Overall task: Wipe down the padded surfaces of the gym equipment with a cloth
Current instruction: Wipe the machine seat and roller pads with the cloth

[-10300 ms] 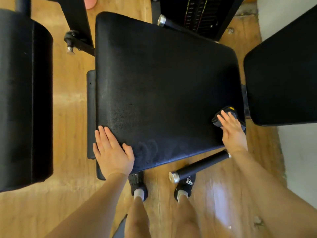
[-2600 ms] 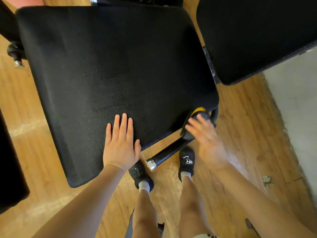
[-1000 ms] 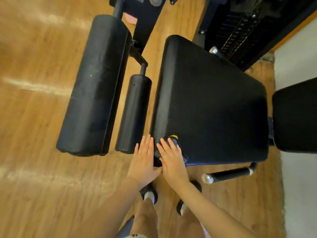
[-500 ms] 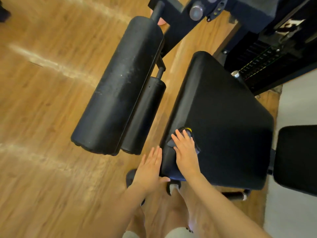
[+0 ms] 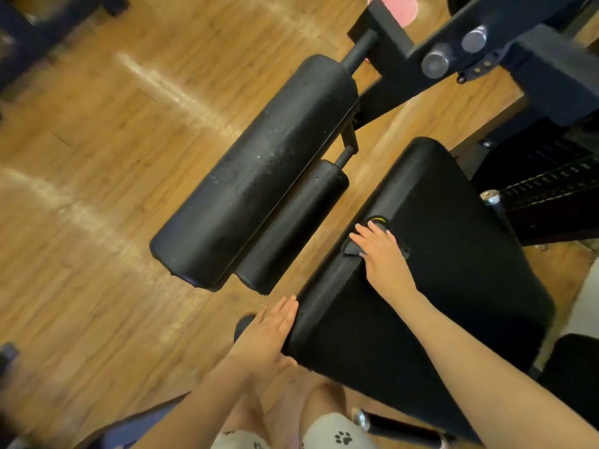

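A black padded seat (image 5: 453, 254) fills the right half of the view. My right hand (image 5: 382, 254) lies flat with straight fingers on a dark cloth with a yellow edge (image 5: 376, 222), pressing it on the seat's left rim. My left hand (image 5: 269, 332) is flat with straight fingers against the seat's near left corner. Left of the seat lie a large black roller pad (image 5: 259, 170) and a smaller roller pad (image 5: 295, 228), side by side.
The machine's dark metal frame (image 5: 486, 53) and weight stack (image 5: 551, 189) stand at the top right. A chrome-tipped handle bar (image 5: 389, 422) sticks out below the seat. Another black pad (image 5: 580, 371) is at the right edge. The floor is wooden (image 5: 97, 189). My legs are below.
My right hand has slid the cloth further up along the seat's left rim. My left hand stays at the near corner. The view has shifted closer and to the left.
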{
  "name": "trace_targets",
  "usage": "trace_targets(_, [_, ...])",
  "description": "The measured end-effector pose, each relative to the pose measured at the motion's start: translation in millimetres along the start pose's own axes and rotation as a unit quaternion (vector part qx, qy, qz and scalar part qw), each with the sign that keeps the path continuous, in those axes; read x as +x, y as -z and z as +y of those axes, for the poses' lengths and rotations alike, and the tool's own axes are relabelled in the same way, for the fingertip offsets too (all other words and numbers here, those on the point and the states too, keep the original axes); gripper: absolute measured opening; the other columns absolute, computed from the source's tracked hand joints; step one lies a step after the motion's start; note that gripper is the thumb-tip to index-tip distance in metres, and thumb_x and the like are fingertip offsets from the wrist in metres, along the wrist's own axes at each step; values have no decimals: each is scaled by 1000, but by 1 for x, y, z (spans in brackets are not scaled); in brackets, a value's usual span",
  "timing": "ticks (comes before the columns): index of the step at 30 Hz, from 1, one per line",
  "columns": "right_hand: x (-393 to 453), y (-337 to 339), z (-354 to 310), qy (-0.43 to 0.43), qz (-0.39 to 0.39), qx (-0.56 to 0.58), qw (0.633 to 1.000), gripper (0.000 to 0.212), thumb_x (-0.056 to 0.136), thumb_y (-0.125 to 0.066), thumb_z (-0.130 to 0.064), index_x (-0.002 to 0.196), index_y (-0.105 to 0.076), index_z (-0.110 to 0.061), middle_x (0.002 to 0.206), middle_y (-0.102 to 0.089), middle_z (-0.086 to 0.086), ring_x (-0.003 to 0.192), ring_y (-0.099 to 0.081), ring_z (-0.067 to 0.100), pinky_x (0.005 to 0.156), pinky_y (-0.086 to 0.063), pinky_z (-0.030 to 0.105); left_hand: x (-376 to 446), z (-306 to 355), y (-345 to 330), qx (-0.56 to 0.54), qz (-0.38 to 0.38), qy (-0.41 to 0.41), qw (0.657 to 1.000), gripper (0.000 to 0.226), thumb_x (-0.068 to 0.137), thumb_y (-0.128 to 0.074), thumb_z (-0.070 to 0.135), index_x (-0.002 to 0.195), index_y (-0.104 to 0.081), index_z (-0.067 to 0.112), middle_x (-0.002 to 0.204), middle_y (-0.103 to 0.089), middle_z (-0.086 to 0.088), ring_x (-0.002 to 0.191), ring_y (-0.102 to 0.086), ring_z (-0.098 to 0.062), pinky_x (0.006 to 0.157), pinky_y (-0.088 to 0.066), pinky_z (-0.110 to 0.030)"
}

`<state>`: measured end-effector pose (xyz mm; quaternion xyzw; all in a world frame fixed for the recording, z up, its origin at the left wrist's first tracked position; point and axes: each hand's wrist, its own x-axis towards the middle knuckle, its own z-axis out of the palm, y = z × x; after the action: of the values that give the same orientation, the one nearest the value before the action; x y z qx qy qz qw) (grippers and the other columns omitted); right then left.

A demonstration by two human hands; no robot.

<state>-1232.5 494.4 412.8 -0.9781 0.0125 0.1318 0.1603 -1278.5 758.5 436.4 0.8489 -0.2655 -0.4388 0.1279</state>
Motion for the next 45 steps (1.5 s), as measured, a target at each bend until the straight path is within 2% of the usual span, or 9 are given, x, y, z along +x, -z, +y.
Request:
trace_targets(3, [-17, -10, -22, -25, 5, 47, 999, 52, 89, -53, -6, 138, -42, -19, 148, -35, -1, 141, -20, 18, 113, -6, 35, -2, 7, 2, 19, 8, 17, 1000, 92, 91, -56, 41, 150, 13, 25, 158, 16, 5, 142, 19, -10, 110, 17, -28])
trace_targets(6, [-47, -28, -49, 108, -60, -4, 992, 67, 66, -77, -4, 127, -55, -21, 136, -52, -2, 132, -41, 18, 109, -24, 40, -3, 17, 9, 49, 8, 35, 998, 89, 92, -56, 33, 151, 9, 21, 159, 13, 1, 144, 16, -14, 108, 17, -29])
trace_targets(10, [-55, -34, -43, 228, -115, -33, 966, 74, 65, -76, -4, 132, -49, -23, 141, -46, -4, 134, -37, 16, 108, -20, 43, -5, 25, 15, 46, 38, 55, 997, 85, 92, -55, 37, 151, 6, 23, 159, 10, 2, 140, 19, -10, 108, 15, -30])
trace_targets(13, [-41, -17, -26, 172, -120, -59, 976, 75, 65, -76, -4, 132, -49, -24, 141, -46, -3, 135, -33, 14, 110, -28, 44, -10, 28, 32, 32, 125, 94, 987, 76, 97, -44, 42, 149, 7, 24, 158, 9, 4, 135, 21, -7, 108, 15, -30])
trace_targets(16, [-26, 0, -19, 112, -110, -32, 987, 63, 87, -53, -4, 143, -32, -25, 152, -23, -6, 143, -10, 13, 114, 2, 33, -16, 17, 54, 39, 226, 137, 964, 74, 97, -44, 38, 147, 7, 20, 159, 4, -1, 136, 19, -12, 110, 13, -31])
trace_targets(21, [-20, 14, -31, 79, -115, -17, 990, 55, 96, -42, -9, 145, -25, -26, 155, -17, -7, 144, -3, 12, 110, 7, 27, -20, -25, 82, 89, 308, 166, 933, 78, 74, -78, 29, 137, -44, 0, 145, -40, -18, 137, -33, -35, 107, -22, -47])
trace_targets(28, [15, 48, -110, 41, -55, 13, 998, 57, 94, -41, -1, 145, -28, -22, 154, -20, -5, 144, -3, 13, 113, 4, 27, -36, -69, 117, 49, 247, 181, 951, 85, 95, -43, 49, 150, 10, 12, 158, 13, -8, 145, 13, -26, 115, 6, -41])
trace_targets(36, [78, 62, -233, 97, 17, -7, 995, 53, 96, -38, -3, 145, -28, -19, 155, -20, -2, 145, -4, 17, 115, 1, 33, -51, -109, 127, 10, 213, 189, 958, 107, 83, -44, 70, 149, 11, 7, 158, 10, -10, 146, 9, -25, 117, 0, -40])
trace_targets(45, [67, 16, -264, 163, -70, -85, 980, 61, 93, -44, -4, 147, -21, -20, 156, -14, 0, 145, -1, 17, 116, 1, 36, -55, -119, 123, -53, 195, 188, 961, 108, 83, -45, 71, 150, 9, 6, 159, 8, -9, 147, 5, -22, 119, -5, -38])
